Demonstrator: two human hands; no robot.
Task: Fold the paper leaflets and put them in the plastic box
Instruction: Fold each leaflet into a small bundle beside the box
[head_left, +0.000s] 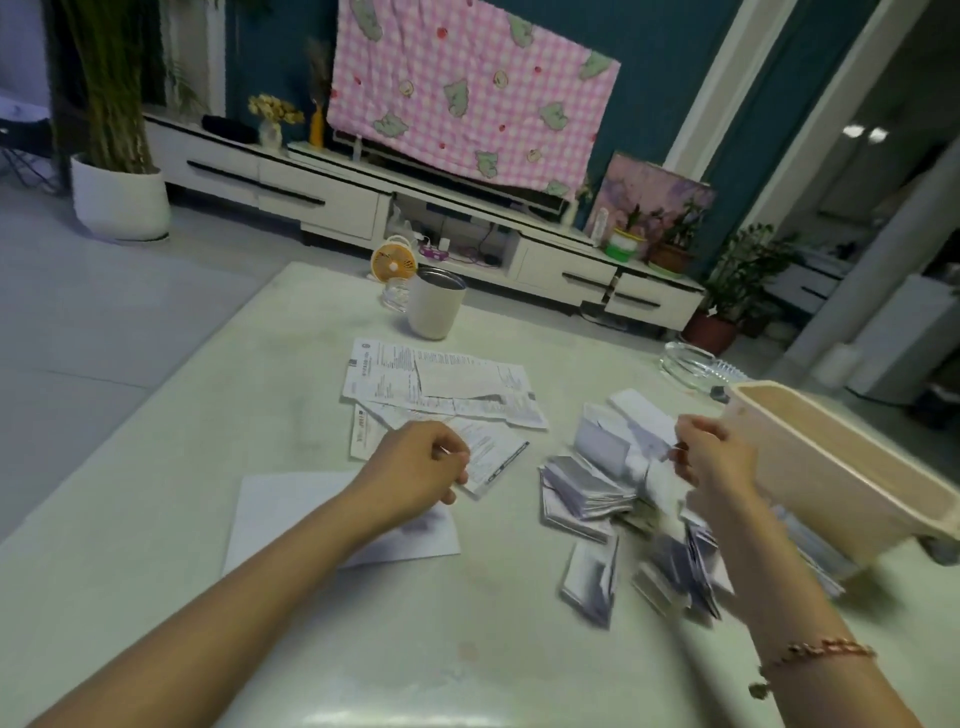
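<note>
Living room, white desk (208, 415) in front of a low TV unit; pink checked cloth (467, 88) hung over the screen behind it.
Unfolded leaflets (441, 379) lie overlapped mid-desk, dense black print on them; I can't read any of it, too small.
Left hand (415, 462) sits on the near printed leaflet (493, 452), fingers curled and pinching its near edge; blank sheet (291, 514) lies under that forearm.
Right hand (711, 457) is just beside the plastic box (810, 467), fingers closed round a folded leaflet (644, 426); motion blur there, grip detail unclear.
Folded leaflets (587, 488) are heaped loose on the desk between the two hands and along the box's near wall; some run under the right forearm.
Box is beige, at the desk's right edge; I can't see inside it.
Beige tumbler (436, 304) and small orange fan (393, 262) at the far end; glass dish (691, 364) beyond the box; bracelet (826, 649) on the right wrist.
</note>
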